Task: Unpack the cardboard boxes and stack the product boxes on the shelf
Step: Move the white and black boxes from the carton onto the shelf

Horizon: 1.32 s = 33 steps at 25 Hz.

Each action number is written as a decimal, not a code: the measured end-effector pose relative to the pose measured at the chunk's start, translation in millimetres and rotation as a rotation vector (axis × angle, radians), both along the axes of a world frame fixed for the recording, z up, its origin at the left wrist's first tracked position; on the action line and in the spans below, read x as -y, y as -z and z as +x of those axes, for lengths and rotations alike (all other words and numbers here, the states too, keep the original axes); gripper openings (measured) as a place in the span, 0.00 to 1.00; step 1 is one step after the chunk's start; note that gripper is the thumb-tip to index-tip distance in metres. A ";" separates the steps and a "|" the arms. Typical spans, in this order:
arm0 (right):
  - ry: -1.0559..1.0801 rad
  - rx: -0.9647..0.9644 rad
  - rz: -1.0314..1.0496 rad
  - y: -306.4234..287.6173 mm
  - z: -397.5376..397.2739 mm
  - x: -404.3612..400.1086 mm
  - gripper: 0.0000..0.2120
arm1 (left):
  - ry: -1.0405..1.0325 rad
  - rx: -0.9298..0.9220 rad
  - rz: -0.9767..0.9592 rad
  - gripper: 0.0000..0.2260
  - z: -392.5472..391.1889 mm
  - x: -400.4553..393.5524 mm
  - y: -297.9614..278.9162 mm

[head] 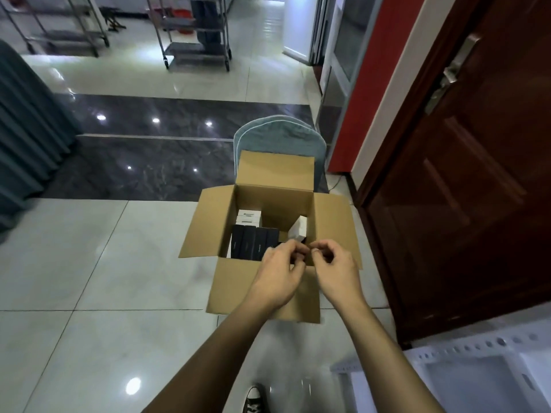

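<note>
An open cardboard box (262, 289) stands on a chair with a blue-grey cover (278, 134), all its flaps folded out. Inside, several black product boxes (253, 241) stand in a row at the left. White product boxes (249, 217) lie behind them, and one white box (299, 229) leans at the right. My left hand (278, 269) and my right hand (335, 268) hover over the box's near edge with fingers curled and fingertips almost meeting. I see nothing held in either. A white perforated metal shelf (477, 368) is at the bottom right.
A brown wooden door (477, 189) stands close on the right of the box. A pleated grey-blue cloth (26, 129) hangs at the left. Metal trolleys (196, 31) stand far back on the tiled floor. My shoe (253, 400) is below.
</note>
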State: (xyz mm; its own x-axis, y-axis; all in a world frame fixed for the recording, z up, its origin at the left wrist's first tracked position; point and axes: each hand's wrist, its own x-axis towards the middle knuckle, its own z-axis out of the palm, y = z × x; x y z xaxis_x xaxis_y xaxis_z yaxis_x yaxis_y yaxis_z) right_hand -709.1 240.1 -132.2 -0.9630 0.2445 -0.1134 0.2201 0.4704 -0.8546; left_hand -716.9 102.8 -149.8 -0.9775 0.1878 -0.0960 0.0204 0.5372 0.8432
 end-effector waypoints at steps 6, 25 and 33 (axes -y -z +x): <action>-0.013 0.068 0.001 22.2 -30.4 25.0 0.06 | -0.012 0.039 -0.002 0.10 -27.8 28.9 16.1; -0.229 0.236 0.009 99.5 -177.3 20.6 0.07 | -0.135 0.171 -0.129 0.11 -148.4 49.2 68.7; -0.208 0.373 -0.008 144.3 -216.2 12.5 0.07 | -0.173 0.259 -0.226 0.12 -178.6 59.4 120.0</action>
State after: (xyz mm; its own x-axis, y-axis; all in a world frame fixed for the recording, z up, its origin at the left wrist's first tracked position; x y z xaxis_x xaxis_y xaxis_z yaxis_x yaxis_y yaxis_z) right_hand -925.3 227.6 -276.5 -0.8842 0.0469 -0.4647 0.4160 0.5314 -0.7379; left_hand -895.5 43.4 -269.8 -0.9309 -0.0315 -0.3638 -0.2846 0.6868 0.6688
